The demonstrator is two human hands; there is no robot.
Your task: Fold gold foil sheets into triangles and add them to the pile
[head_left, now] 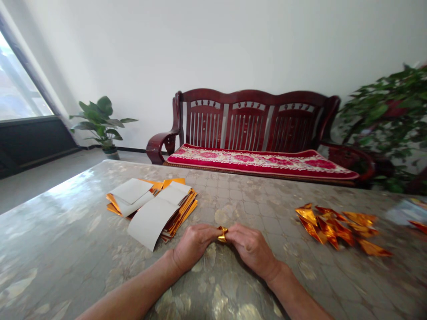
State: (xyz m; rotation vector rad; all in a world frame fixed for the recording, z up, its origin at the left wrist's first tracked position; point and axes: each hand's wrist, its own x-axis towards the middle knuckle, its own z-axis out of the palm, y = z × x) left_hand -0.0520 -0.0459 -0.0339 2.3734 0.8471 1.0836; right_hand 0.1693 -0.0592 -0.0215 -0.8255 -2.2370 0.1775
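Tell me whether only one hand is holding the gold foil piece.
No, the left hand and right hand both hold the gold foil piece.

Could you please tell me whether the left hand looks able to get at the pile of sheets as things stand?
Probably yes: the pile of sheets lies close by the left hand with nothing visible between them, though its fingers are busy holding the gold foil piece.

Gold foil piece [222, 235]: ends hidden by fingers of left hand [192, 243] and right hand [251, 247]. Forearms [133, 286] run off lower edge. Clear item [404, 211], right edge, is blurred and cropped — possibly a plastic bag.
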